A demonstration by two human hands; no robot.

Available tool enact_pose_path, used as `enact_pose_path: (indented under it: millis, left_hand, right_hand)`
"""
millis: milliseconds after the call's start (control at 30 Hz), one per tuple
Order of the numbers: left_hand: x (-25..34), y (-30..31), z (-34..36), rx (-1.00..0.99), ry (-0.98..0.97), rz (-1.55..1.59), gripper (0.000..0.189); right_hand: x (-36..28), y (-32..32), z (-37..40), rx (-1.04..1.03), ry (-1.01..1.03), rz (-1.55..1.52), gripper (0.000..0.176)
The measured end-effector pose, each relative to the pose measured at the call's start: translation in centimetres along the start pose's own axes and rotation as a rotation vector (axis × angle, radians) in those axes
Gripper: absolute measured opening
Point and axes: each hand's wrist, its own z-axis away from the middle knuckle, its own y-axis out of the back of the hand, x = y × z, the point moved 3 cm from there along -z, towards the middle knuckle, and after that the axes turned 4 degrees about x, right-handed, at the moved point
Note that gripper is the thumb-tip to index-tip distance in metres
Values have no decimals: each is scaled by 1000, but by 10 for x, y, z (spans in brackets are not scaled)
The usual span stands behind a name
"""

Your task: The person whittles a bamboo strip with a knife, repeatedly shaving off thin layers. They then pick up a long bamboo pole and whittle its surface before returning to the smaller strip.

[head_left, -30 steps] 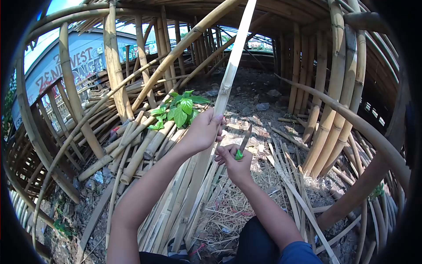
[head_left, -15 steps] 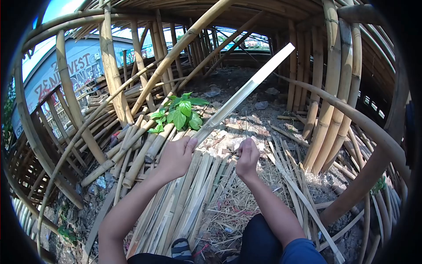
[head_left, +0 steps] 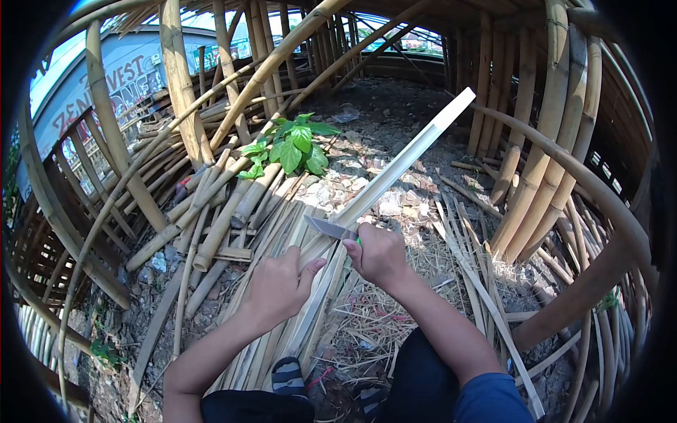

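Right hand (head_left: 377,255), fingers clamped on knife (head_left: 328,227), is now setting the previously clear blade across bamboo strip (head_left: 409,158) pointing 2 o'clock, left hand (head_left: 281,287) clamping it below, so cutting is likely starting.

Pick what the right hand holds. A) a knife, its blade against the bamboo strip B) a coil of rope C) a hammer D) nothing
A: the right hand has its grip on a knife whose blade lies across the bamboo strip that the left hand holds.

Bare ground (head_left: 395,106) ahead free; bamboo strip (head_left: 409,158) slants across; leaning poles (head_left: 271,67) left, bamboo wall (head_left: 536,162) right.
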Motion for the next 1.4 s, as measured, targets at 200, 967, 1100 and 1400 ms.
enact_pose_path:
  millis: [200,967,1100,1400]
  left_hand:
    - [-9,0,14,-35,23,-28,43]
    - [-28,3,54,-168,203,95,43]
    - [-19,2,49,-215,228,105,43]
    - [-20,8,67,-255,181,101,41]
  right_hand:
    - [3,-6,11,-99,129,144,45]
    - [60,5,32,-113,-255,179,43]
    - [9,-6,31,-195,-9,93,38]
    - [69,19,30,-121,15,270,41]
